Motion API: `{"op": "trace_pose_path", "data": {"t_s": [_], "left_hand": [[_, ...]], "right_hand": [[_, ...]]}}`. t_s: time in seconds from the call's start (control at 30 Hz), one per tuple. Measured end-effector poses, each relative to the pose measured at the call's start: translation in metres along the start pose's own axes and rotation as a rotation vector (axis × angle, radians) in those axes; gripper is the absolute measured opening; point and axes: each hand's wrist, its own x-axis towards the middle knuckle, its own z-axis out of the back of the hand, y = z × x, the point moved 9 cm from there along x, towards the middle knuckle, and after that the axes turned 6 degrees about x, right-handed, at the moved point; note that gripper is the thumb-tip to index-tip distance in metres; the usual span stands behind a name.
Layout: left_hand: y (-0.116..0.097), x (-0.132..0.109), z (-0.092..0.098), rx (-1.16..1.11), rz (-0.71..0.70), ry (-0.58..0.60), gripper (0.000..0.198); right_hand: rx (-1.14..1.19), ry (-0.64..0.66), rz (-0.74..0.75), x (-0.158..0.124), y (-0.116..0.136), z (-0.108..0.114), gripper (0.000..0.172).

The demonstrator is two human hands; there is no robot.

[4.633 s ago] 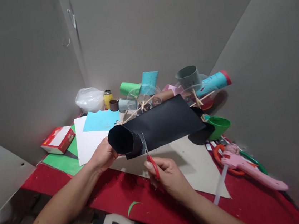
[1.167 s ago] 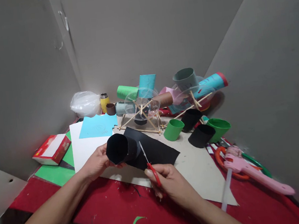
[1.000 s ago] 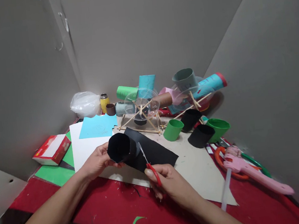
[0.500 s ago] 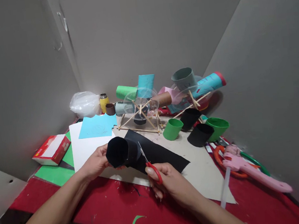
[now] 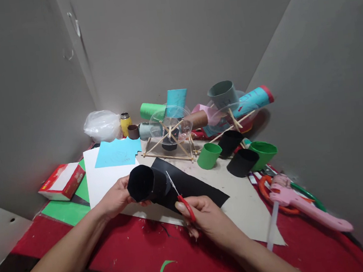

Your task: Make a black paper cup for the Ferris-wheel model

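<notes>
My left hand [image 5: 120, 198] grips a black paper tube [image 5: 143, 183] by its near left side, with the open end facing me. In my right hand [image 5: 199, 214] are red-handled scissors [image 5: 185, 206]; their blades point up and left, close to the tube's far right end. I cannot tell whether the blades touch the tube. Beneath both lies a black paper sheet [image 5: 194, 187], resting on a larger pale sheet [image 5: 242, 210]. Part of the tube hides the left end of the black sheet.
Behind stands a wheel frame of sticks [image 5: 170, 133] carrying coloured paper tubes. Right of centre are a green paper ring [image 5: 209, 155] and a black ring [image 5: 242, 162]. A pink glue gun [image 5: 308, 209] lies at the right. A red box [image 5: 62, 182] and blue paper [image 5: 116, 153] are left.
The hands, tube and scissors hold nearly the same pose. The whole view has shifted very slightly.
</notes>
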Motion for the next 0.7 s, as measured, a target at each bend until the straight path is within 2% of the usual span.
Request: {"op": "trace_pose_path", "data": {"t_s": [0.23,0.7], "left_hand": [[0.0,0.002,0.008,-0.05,-0.026,-0.05,0.009],[-0.012,-0.004,0.008,0.08,-0.025,-0.076,0.008]], "right_hand": [[-0.016,0.007,-0.025,0.0,-0.002,-0.001,0.055],[-0.073,0.07,-0.043,-0.003,0.005,-0.007,0.056]]}}
